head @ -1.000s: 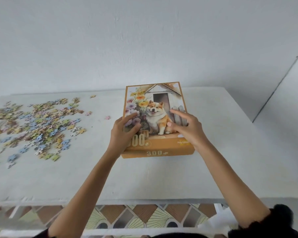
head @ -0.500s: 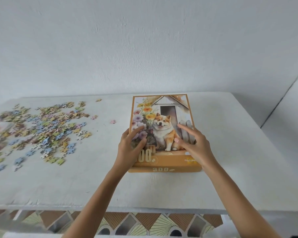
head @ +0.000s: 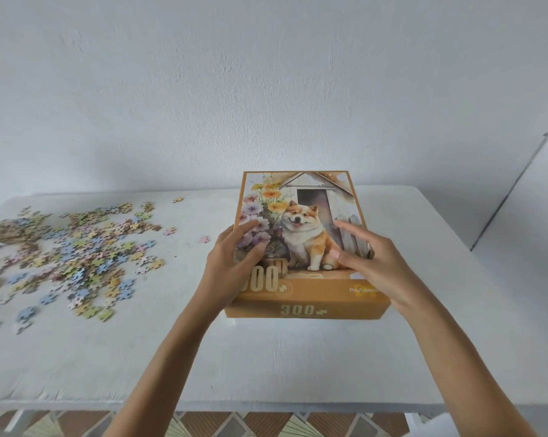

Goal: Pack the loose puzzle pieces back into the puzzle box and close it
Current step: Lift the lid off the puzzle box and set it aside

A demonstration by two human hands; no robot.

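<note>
Orange box (head: 304, 241) with a smiling dog painted on its lid (head: 313, 197) and "300" on its near side sits at the middle of the white table (head: 298, 357), lid on. The left hand (head: 231, 266) lies over the near left corner, palm at the edge, its fingers (head: 246, 227) fairly straight and close together across the flowers in the picture, thumb also on top. The right hand (head: 370, 260) covers the near right part of the lid, its fingers (head: 350, 227) stretched out along the painted fence and slightly spread, thumb pointing in toward the dog. Neither hand curls round anything; both rest flat on the cardboard. Whether they press down cannot be told. Loose pieces (head: 74, 247) lie scattered in a wide patch on the left of the table, well apart from the box. One pink piece (head: 205, 239) sits alone between the patch and the left hand. A plain wall (head: 266, 89) rises behind, and patterned tiles (head: 266, 427) show below the table's near edge.
</note>
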